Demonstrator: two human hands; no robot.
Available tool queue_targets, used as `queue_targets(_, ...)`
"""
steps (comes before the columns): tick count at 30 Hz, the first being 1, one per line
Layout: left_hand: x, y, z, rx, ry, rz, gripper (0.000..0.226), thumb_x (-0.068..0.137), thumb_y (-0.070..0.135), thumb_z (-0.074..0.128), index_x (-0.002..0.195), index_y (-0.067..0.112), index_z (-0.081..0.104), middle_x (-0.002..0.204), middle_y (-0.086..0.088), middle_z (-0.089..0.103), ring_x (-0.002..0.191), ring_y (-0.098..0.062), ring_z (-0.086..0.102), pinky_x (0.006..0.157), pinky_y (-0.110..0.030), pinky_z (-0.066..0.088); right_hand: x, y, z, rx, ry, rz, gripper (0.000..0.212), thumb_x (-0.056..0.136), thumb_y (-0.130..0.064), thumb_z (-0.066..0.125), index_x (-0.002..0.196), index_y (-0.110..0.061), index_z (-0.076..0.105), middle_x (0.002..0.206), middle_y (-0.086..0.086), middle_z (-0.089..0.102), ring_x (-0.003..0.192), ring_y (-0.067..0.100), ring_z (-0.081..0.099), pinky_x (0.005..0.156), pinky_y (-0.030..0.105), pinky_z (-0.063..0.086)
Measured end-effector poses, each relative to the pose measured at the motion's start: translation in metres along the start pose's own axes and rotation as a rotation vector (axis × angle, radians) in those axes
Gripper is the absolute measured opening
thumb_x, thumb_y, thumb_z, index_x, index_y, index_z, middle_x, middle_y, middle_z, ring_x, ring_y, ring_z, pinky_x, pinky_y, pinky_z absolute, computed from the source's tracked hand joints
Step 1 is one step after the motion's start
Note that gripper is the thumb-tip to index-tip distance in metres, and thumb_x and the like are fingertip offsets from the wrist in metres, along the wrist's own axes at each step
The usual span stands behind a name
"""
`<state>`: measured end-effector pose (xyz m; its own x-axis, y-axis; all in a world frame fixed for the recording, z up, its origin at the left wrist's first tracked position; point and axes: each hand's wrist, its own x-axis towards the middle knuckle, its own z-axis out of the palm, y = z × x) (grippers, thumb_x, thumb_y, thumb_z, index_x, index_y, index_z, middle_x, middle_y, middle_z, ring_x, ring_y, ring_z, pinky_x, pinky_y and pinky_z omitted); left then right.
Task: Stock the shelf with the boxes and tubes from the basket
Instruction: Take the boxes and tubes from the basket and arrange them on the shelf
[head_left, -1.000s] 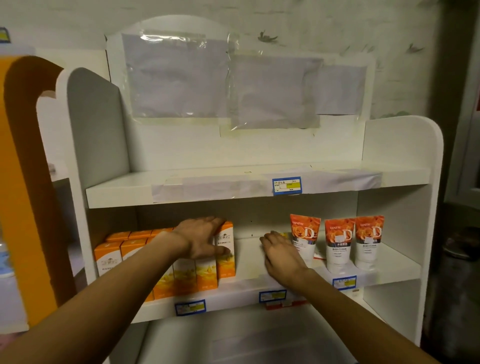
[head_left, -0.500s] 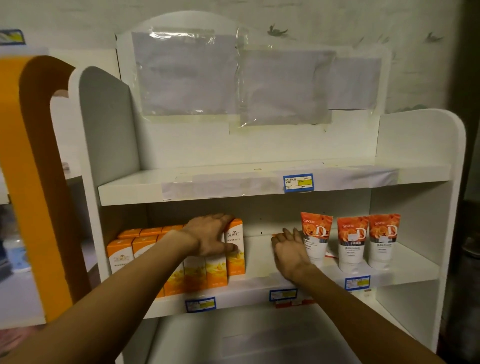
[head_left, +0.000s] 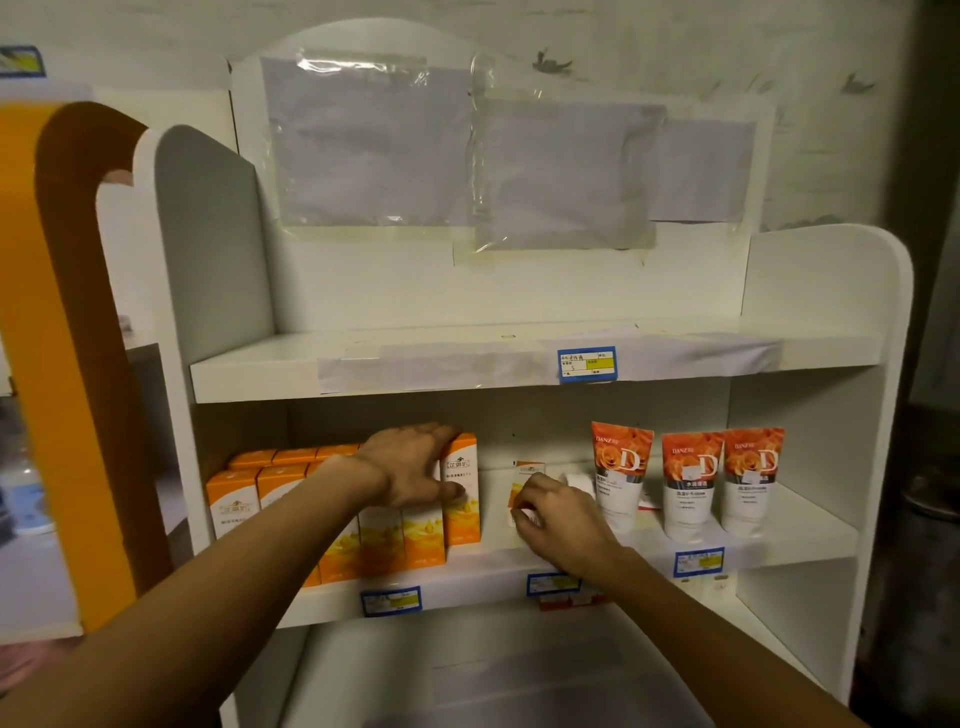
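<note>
On the middle shelf (head_left: 779, 535) of a white unit, several orange and white boxes (head_left: 384, 530) stand in rows at the left. My left hand (head_left: 415, 467) rests flat against the rightmost boxes, fingers spread over their tops. My right hand (head_left: 556, 514) is closed on a small orange and white box (head_left: 525, 480) held upright in the gap beside the rows. Three orange and white tubes (head_left: 691, 483) stand cap-down at the right. The basket is out of view.
The top shelf (head_left: 260, 371) carries paper strips and a blue price tag (head_left: 586, 364). Blue tags line the middle shelf's front edge. An orange panel (head_left: 47, 364) stands at the left. A dark wall closes the right side.
My right hand lay flat on the shelf before; now it holds a small box upright in the gap. My left hand stays on the boxes. The camera shifted slightly.
</note>
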<state>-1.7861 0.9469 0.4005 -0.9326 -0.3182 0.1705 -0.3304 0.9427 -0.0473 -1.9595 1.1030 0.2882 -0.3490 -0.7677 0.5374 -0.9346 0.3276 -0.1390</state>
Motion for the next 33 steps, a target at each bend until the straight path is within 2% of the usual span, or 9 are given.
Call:
queue_targets(3, 0.001, -0.002, -0.001, 0.013, -0.001, 0.007, 0.084, 0.084, 0.064, 0.064, 0.151, 0.028, 0.029, 0.144, 0.000, 0.050, 0.127, -0.023, 0.053, 0.104, -0.037, 0.047, 0.003, -0.007, -0.001, 0.038, 0.105, 0.127, 0.028, 0.092, -0.048, 0.056, 0.098, -0.026, 0.071, 0.107, -0.009, 0.064, 0.087, 0.007, 0.057, 0.074, 0.020, 0.046)
queue_targets(5, 0.002, -0.003, -0.001, 0.010, -0.012, 0.006, 0.085, 0.084, 0.064, 0.064, 0.153, 0.028, 0.027, 0.146, 0.000, 0.049, 0.129, -0.024, 0.052, 0.105, -0.038, 0.046, 0.006, -0.013, 0.000, 0.016, 0.135, 0.228, 0.035, 0.090, -0.052, 0.056, 0.107, -0.024, 0.067, 0.111, -0.007, 0.064, 0.093, 0.009, 0.058, 0.075, 0.023, 0.046)
queue_targets(7, 0.003, -0.003, 0.000, 0.009, -0.018, 0.008, 0.085, 0.085, 0.062, 0.065, 0.153, 0.028, 0.028, 0.146, 0.000, 0.049, 0.129, -0.024, 0.052, 0.106, -0.039, 0.046, 0.009, -0.019, 0.000, -0.027, 0.073, 0.341, 0.046, 0.091, -0.054, 0.052, 0.121, -0.020, 0.059, 0.117, -0.002, 0.064, 0.102, 0.016, 0.059, 0.078, 0.028, 0.048)
queue_targets(10, 0.003, -0.005, -0.002, -0.019, -0.024, 0.009, 0.085, 0.083, 0.060, 0.068, 0.152, 0.028, 0.030, 0.143, 0.001, 0.051, 0.127, -0.022, 0.053, 0.105, -0.038, 0.047, 0.013, -0.026, 0.000, -0.058, -0.016, 0.448, 0.050, 0.093, -0.056, 0.048, 0.122, -0.016, 0.056, 0.115, 0.004, 0.066, 0.102, 0.021, 0.062, 0.073, 0.029, 0.046)
queue_targets(14, 0.002, -0.005, -0.005, -0.038, -0.026, 0.009, 0.084, 0.082, 0.059, 0.071, 0.150, 0.028, 0.032, 0.140, 0.001, 0.052, 0.126, -0.021, 0.053, 0.104, -0.038, 0.048, 0.019, -0.034, 0.005, -0.035, -0.073, 0.542, 0.059, 0.092, -0.061, 0.047, 0.127, -0.014, 0.055, 0.125, 0.006, 0.062, 0.111, 0.023, 0.059, 0.083, 0.033, 0.050)
queue_targets(20, -0.002, -0.006, -0.005, 0.002, -0.052, -0.005, 0.088, 0.084, 0.068, 0.062, 0.154, 0.031, 0.025, 0.149, 0.000, 0.046, 0.132, -0.024, 0.049, 0.108, -0.041, 0.044, 0.032, -0.047, -0.001, 0.122, -0.135, 0.622, 0.044, 0.091, -0.046, 0.060, 0.121, -0.015, 0.054, 0.120, 0.005, 0.065, 0.109, 0.024, 0.060, 0.077, 0.029, 0.046)
queue_targets(24, -0.010, -0.006, -0.010, 0.032, -0.032, -0.017, 0.093, 0.085, 0.076, 0.052, 0.157, 0.027, 0.018, 0.157, -0.001, 0.037, 0.139, -0.026, 0.042, 0.113, -0.043, 0.037, 0.035, -0.049, -0.013, 0.367, -0.124, 0.766, 0.039, 0.089, -0.032, 0.066, 0.120, -0.010, 0.056, 0.123, 0.010, 0.059, 0.125, 0.028, 0.050, 0.088, 0.030, 0.044)
queue_targets(29, -0.020, -0.014, -0.013, 0.062, -0.026, -0.051, 0.090, 0.087, 0.081, 0.034, 0.157, 0.028, 0.019, 0.160, -0.001, 0.033, 0.142, -0.025, 0.038, 0.116, -0.043, 0.029, 0.030, -0.037, -0.006, 0.696, -0.094, 0.867, 0.032, 0.083, -0.031, 0.069, 0.103, -0.006, 0.066, 0.090, 0.007, 0.068, 0.081, 0.022, 0.066, 0.074, 0.033, 0.056)
queue_targets(33, -0.023, -0.016, -0.011, 0.078, -0.031, -0.080, 0.085, 0.090, 0.078, 0.030, 0.157, 0.027, 0.020, 0.161, -0.002, 0.031, 0.145, -0.026, 0.035, 0.119, -0.045, 0.025, 0.022, -0.030, -0.007, 0.955, 0.041, 0.962, 0.025, 0.078, -0.021, 0.070, 0.093, -0.001, 0.067, 0.085, 0.016, 0.070, 0.079, 0.029, 0.068, 0.079, 0.040, 0.059)
